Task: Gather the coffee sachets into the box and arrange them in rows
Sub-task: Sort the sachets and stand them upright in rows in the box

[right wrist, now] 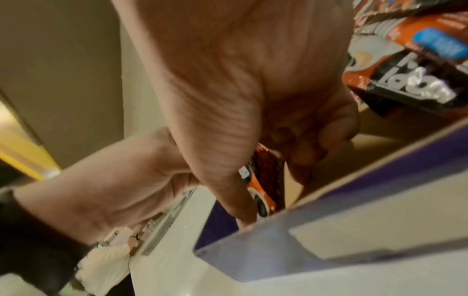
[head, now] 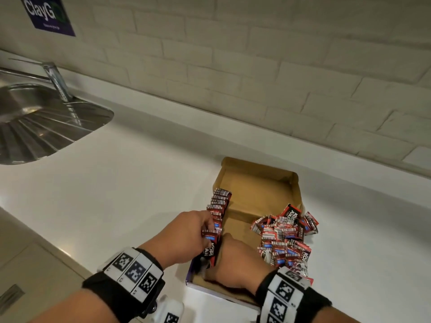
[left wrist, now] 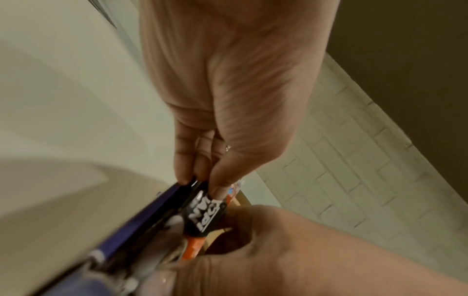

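I am pinching a sachet (head: 211, 238) in my left hand (head: 186, 236), seating it upright in the row (head: 219, 203) along the box (head: 256, 183) wall. My right hand (head: 235, 262), fingers curled, is bracing the row's near end so it doesn't topple. Loose pile (head: 284, 236) is waiting at the box's right.

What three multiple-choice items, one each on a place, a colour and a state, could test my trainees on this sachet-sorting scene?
1. The loose pile of sachets lies:
A. in the sink
B. at the box's right side
C. on the floor

2. The box is, inside:
A. brown
B. green
C. white

3. The left hand:
A. hangs idle
B. lies flat on the counter
C. pinches sachets in the row

Answers: B, the heap sits by the right wall; A, bare cardboard shows; C, fingers and thumb clamp a sachet.
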